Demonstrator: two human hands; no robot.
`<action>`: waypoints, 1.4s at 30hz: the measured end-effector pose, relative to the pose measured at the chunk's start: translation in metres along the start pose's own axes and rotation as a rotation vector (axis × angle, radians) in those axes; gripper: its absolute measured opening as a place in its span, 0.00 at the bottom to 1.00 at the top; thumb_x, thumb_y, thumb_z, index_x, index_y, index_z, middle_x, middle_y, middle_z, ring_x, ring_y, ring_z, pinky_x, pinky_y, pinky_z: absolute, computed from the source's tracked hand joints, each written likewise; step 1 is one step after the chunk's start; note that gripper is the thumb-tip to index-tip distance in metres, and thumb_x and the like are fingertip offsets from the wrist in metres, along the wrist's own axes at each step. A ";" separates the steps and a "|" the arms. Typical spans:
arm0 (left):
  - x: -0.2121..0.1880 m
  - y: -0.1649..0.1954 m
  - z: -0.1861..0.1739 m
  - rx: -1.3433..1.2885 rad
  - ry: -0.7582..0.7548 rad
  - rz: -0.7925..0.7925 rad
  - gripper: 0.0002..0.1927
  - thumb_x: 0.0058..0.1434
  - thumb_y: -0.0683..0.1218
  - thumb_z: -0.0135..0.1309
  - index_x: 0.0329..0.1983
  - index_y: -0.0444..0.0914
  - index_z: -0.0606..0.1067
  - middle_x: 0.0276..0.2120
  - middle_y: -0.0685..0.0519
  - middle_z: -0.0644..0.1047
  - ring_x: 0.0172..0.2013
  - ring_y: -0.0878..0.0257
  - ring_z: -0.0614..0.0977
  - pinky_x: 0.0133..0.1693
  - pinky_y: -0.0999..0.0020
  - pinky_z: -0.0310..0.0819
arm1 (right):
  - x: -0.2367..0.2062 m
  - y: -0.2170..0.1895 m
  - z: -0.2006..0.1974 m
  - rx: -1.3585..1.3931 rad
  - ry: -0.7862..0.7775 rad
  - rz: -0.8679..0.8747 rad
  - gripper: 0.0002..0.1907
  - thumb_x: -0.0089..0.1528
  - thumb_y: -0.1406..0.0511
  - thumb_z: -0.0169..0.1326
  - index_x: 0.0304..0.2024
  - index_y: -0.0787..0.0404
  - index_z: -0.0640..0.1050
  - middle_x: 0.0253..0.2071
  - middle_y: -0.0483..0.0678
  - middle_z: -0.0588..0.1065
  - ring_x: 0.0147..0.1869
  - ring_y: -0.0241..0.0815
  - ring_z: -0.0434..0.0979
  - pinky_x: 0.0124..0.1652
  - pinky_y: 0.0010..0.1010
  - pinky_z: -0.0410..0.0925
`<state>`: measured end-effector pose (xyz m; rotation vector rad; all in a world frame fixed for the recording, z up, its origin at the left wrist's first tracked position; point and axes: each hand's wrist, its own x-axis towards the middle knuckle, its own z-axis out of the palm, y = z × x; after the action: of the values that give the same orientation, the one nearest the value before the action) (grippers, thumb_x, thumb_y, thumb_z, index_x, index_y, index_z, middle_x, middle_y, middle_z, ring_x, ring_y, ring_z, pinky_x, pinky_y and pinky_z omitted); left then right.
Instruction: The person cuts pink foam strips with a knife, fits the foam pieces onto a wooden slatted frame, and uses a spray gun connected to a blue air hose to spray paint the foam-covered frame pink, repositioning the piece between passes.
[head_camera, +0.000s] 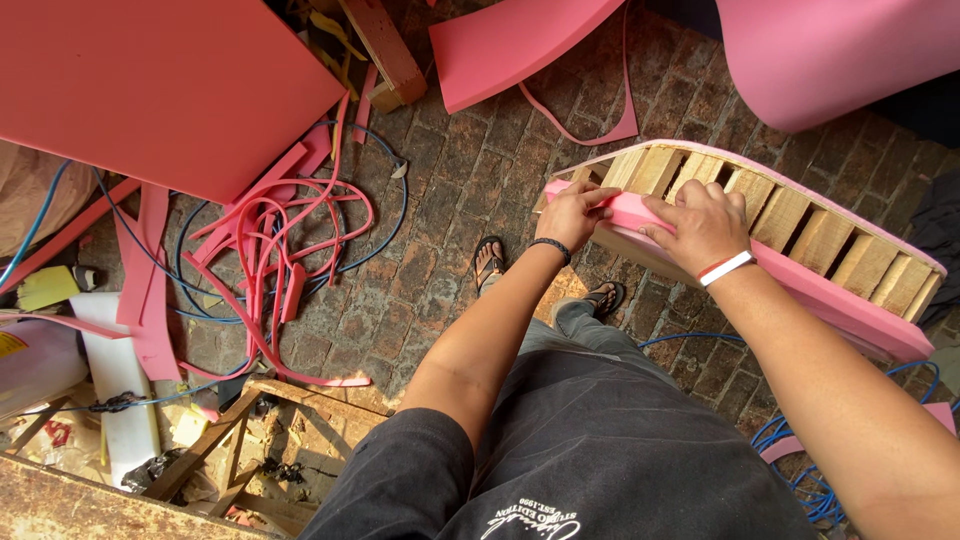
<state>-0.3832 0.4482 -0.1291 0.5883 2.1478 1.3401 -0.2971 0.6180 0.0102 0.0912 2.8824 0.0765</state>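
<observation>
A curved wooden frame (800, 225) made of several slats stands on the brick floor at the right, wrapped in a pink foam strip (800, 290). My left hand (577, 212) presses the end of the pink foam onto the frame's left tip, fingers flat. My right hand (703, 225), with a red-and-white wristband, lies beside it on the same foam edge, palm down. Both hands touch the foam and neither lifts it.
Large pink foam sheets lie at the upper left (150, 80), top middle (510, 40) and upper right (830, 50). Pink foam offcuts (280, 250) tangle with a blue hose (390, 210) on the bricks. A wooden stand (250, 440) and white rolls (115, 380) sit lower left.
</observation>
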 end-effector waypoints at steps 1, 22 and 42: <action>0.000 0.000 0.002 -0.021 -0.011 -0.027 0.18 0.60 0.50 0.61 0.54 0.56 0.81 0.48 0.56 0.81 0.46 0.58 0.83 0.49 0.63 0.77 | -0.001 0.001 0.002 0.009 -0.007 0.010 0.22 0.60 0.45 0.59 0.55 0.35 0.83 0.40 0.45 0.71 0.48 0.44 0.70 0.50 0.41 0.60; 0.012 -0.026 0.003 0.222 -0.054 0.207 0.36 0.45 0.35 0.60 0.61 0.41 0.72 0.60 0.46 0.73 0.60 0.47 0.72 0.59 0.54 0.69 | 0.004 0.001 0.002 0.077 0.041 0.031 0.21 0.57 0.50 0.62 0.53 0.38 0.82 0.37 0.44 0.71 0.48 0.45 0.70 0.49 0.43 0.61; 0.045 -0.037 -0.024 0.408 -0.120 0.271 0.17 0.54 0.42 0.58 0.47 0.47 0.77 0.43 0.54 0.83 0.45 0.55 0.84 0.46 0.59 0.79 | 0.010 -0.009 -0.011 -0.056 -0.019 -0.169 0.22 0.60 0.59 0.55 0.58 0.39 0.79 0.56 0.46 0.75 0.61 0.45 0.72 0.59 0.42 0.62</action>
<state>-0.4359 0.4442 -0.1630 1.1244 2.3137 0.9616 -0.3098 0.6094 0.0177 -0.1609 2.8530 0.1235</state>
